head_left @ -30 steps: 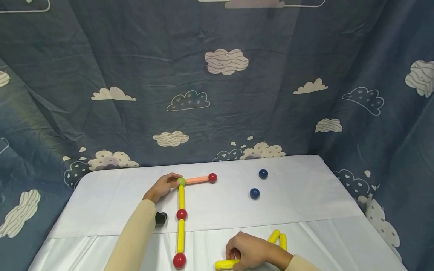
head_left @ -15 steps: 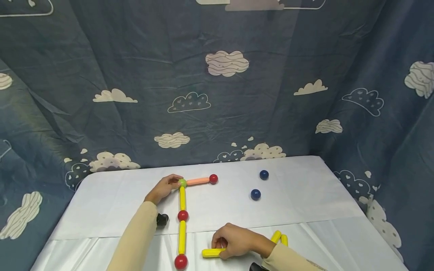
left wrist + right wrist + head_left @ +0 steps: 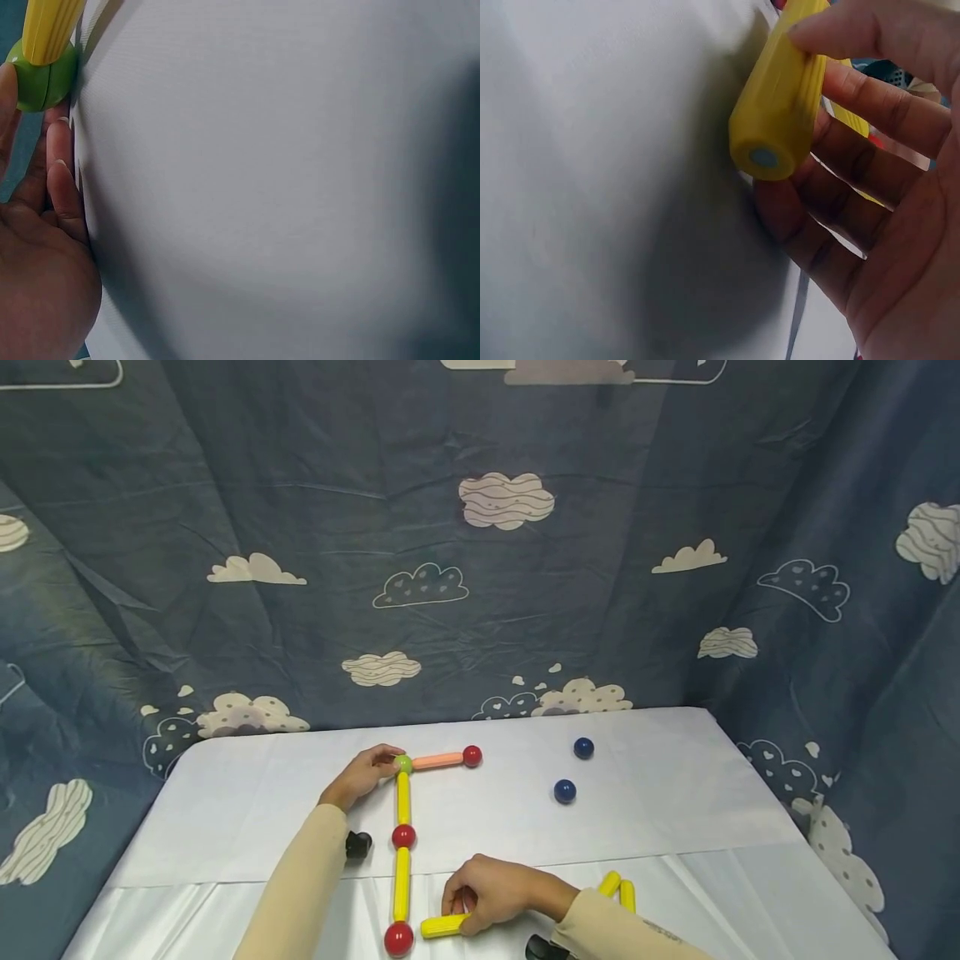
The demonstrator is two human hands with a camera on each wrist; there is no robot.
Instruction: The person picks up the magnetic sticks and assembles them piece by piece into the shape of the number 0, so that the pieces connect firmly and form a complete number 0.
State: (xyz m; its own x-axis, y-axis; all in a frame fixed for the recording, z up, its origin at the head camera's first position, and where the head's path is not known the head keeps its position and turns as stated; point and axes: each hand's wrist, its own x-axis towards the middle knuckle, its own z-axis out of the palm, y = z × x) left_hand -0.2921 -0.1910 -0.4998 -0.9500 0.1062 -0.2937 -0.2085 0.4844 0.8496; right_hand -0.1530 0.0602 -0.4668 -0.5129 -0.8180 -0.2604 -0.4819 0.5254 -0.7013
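My left hand [image 3: 366, 775] pinches a green ball [image 3: 404, 764] at the corner of a stick-and-ball chain on the white table. From that ball a pink stick [image 3: 438, 762] runs right to a red ball [image 3: 472, 756]. A yellow stick [image 3: 403, 799] comes toward me to a second red ball [image 3: 403, 836], then another yellow stick [image 3: 401, 885] leads to a nearer red ball [image 3: 398, 938]. My right hand [image 3: 491, 893] grips a loose yellow stick [image 3: 780, 97] between thumb and fingers. Its left end is just right of the nearest red ball, and its other end shows a pale round disc.
Two dark blue balls [image 3: 565, 791] sit apart at the back right of the table [image 3: 675, 793]. Two more yellow sticks [image 3: 627, 896] lie beside my right sleeve. A dark cloud-print curtain [image 3: 420, 643] rises behind the table.
My right hand has carried the yellow stick leftward, close to the nearest red ball. My left hand has stayed on the green ball, and the chain keeps its place.
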